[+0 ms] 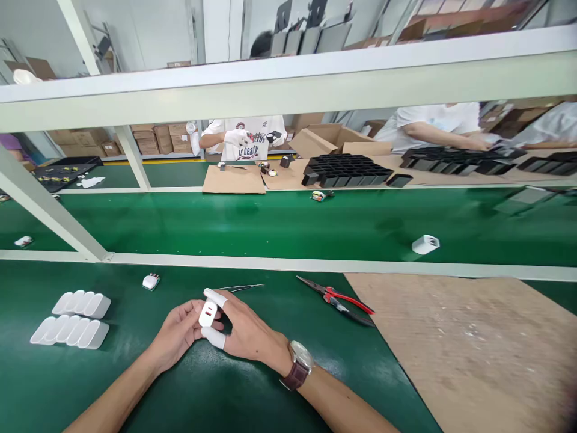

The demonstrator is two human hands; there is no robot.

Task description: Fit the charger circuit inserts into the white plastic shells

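A small white USB charger (208,314) with two slots in its face is held over the green bench, between both hands. My left hand (179,332) grips it from the left, fingers partly hidden behind it. My right hand (247,329), with white finger cots on thumb and forefinger and a watch at the wrist, closes on its right side. Just beyond lie metal tweezers (243,287). Pliers (336,299) with red and black handles rest to the right. Two rows of white plastic housings (92,334) stand at the left, near a white charger part with a circuit board (151,281).
A pale metal frame (288,264) separates the bench from a green conveyor belt (202,225), which carries a white charger housing (425,243). Brown cardboard (473,343) covers the bench's right side. Across the belt, several people work near rows of black housings (345,171).
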